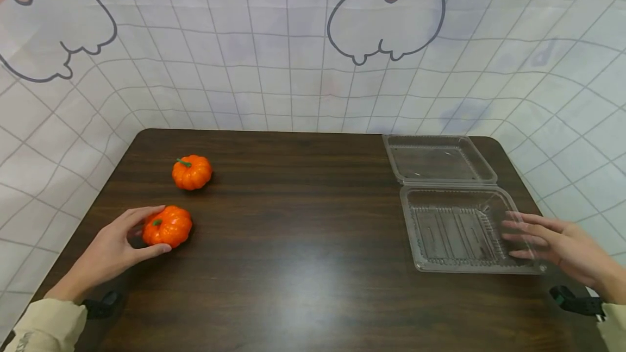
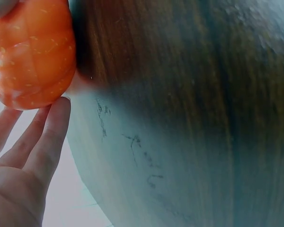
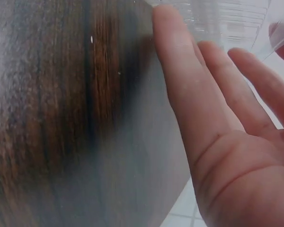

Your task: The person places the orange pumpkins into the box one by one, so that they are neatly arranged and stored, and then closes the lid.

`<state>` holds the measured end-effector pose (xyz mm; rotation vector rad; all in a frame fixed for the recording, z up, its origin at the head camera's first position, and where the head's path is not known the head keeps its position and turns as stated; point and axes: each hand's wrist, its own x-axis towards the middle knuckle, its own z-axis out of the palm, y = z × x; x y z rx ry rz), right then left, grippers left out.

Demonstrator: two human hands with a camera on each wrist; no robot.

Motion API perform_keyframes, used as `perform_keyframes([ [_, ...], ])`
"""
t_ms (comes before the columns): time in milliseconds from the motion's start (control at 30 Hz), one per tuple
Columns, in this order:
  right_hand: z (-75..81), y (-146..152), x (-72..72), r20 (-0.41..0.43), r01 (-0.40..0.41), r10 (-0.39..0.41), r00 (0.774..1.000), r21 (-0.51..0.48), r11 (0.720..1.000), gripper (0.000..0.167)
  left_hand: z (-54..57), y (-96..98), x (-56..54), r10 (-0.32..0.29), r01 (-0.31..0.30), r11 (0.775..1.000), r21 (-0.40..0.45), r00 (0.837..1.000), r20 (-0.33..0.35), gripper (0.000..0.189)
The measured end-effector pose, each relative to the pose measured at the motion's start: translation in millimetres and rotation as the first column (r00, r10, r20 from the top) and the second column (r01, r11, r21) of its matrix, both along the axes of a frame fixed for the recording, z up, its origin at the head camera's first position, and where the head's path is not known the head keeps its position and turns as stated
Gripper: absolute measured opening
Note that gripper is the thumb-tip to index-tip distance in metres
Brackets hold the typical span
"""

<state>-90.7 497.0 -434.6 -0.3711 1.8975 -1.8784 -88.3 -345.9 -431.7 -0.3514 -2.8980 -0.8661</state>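
On the left of the table, my left hand (image 1: 110, 249) holds a small orange pumpkin (image 1: 168, 227) with a green stem, thumb on the near side and index finger on the far side. The left wrist view shows fingertips against the glossy pumpkin (image 2: 35, 56). A second orange pumpkin (image 1: 192, 173) sits just behind it. At the right, a clear plastic clamshell box (image 1: 411, 232) lies with its lid (image 1: 437, 159) folded back. My right hand (image 1: 562, 240) is at the box's right wall, fingers extended and visible through the plastic. Whether they touch it cannot be told.
The dark wood-grain table (image 1: 293, 205) has rounded back corners. Behind it and along both sides hangs a white grid-patterned cloth (image 1: 274, 80) with cartoon animal drawings. Dark straps (image 1: 100, 306) circle both wrists below light sleeves (image 1: 49, 325).
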Motion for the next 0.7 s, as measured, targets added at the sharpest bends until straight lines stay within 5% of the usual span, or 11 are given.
perform_keyframes([
  [167,0.5,0,-1.5,0.029,-0.079,0.081,0.996,-0.052,0.995,0.055,1.7,2.0,0.9,0.007,-0.007,1.000,-0.004,1.000,-0.001,0.077],
  [467,0.0,-5,1.0,0.060,-0.102,0.109,0.992,-0.106,0.989,0.054,4.5,10.7,-0.5,0.023,-0.023,1.000,0.002,0.999,-0.023,0.076],
  [700,0.3,-18,3.4,0.060,-0.038,0.044,0.997,-0.087,0.995,0.050,9.1,21.5,-4.5,0.029,-0.029,0.998,0.051,1.000,-0.010,0.074],
])
